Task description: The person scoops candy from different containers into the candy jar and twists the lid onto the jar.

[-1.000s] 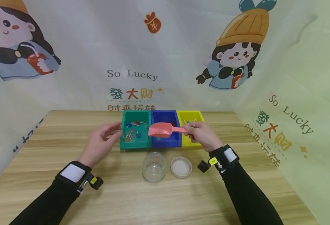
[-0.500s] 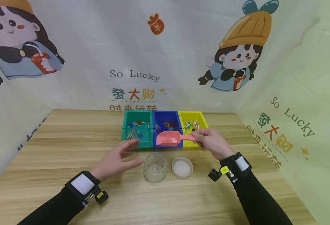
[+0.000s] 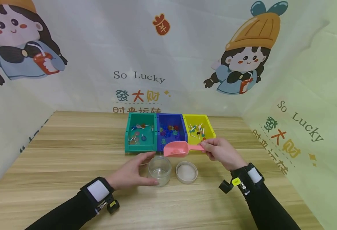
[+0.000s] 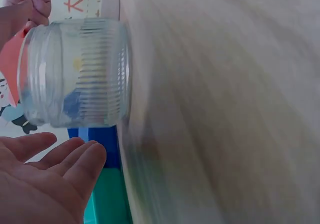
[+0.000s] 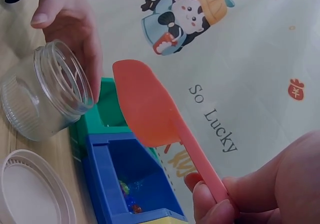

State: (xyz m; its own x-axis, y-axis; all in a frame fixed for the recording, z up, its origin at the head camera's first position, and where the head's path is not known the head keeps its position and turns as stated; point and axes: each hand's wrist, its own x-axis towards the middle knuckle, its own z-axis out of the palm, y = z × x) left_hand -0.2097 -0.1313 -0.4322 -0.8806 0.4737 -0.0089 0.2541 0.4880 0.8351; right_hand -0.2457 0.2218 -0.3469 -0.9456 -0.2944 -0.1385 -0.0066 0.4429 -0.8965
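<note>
My right hand (image 3: 221,151) pinches the handle of a pink scoop (image 3: 176,149), held in the air in front of the blue bin. The scoop's bowl looks bare in the head view. My left hand (image 3: 132,172) is beside a clear glass jar (image 3: 159,172), thumb and fingers spread around its left side. In the left wrist view a gap shows between the fingers (image 4: 82,159) and the ribbed jar (image 4: 92,74). The jar stands upright on the table, uncapped, with nothing seen inside. A white lid (image 3: 186,172) lies to its right.
Three joined bins stand behind the jar: green (image 3: 141,148), blue (image 3: 170,118) and yellow (image 3: 197,118). Stick-like pieces with coloured heads lie in the green and yellow ones, small coloured beads in the blue. A printed cloth (image 3: 185,64) rises behind the wooden table (image 3: 79,143).
My left hand has left the green bin's side and come toward me and right to the jar. The right hand has brought the scoop nearer and slightly right, away from over the bins.
</note>
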